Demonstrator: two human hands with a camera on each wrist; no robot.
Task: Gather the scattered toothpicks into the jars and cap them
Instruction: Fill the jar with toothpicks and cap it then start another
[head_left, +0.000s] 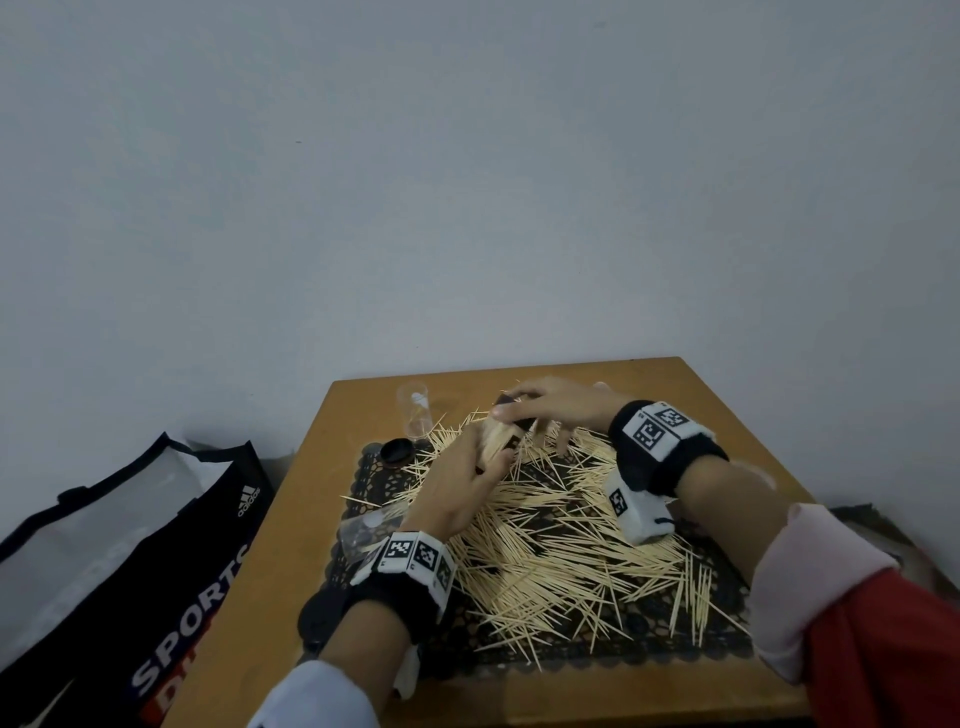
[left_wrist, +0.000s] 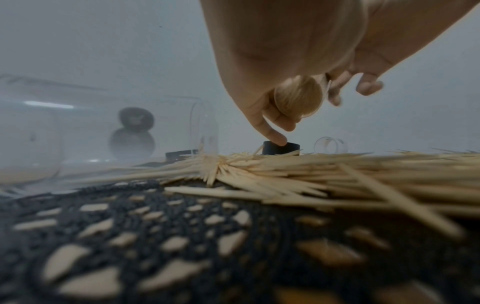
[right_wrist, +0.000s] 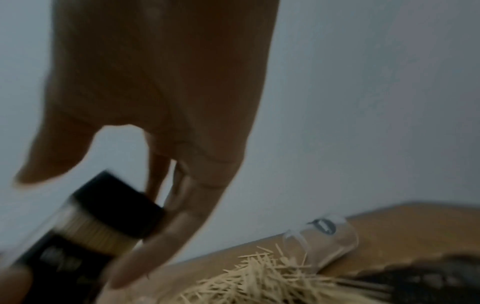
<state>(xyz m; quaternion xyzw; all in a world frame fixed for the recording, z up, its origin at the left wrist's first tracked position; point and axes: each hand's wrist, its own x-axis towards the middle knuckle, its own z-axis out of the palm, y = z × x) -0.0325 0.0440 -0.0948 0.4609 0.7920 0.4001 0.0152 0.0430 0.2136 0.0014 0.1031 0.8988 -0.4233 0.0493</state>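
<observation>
Both hands meet at the filled jar (head_left: 500, 435): left grip (head_left: 457, 488) holding, right grip (head_left: 550, 410) capping.

Dim, flat light; both wrist views blurred, head view edges bowed

A black lace mat (head_left: 675, 631) lies on the wooden table (head_left: 727, 410); a black sports bag (head_left: 171, 525) sits lower left

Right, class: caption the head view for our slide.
Left hand holds a full jar while right hand caps it.
</observation>
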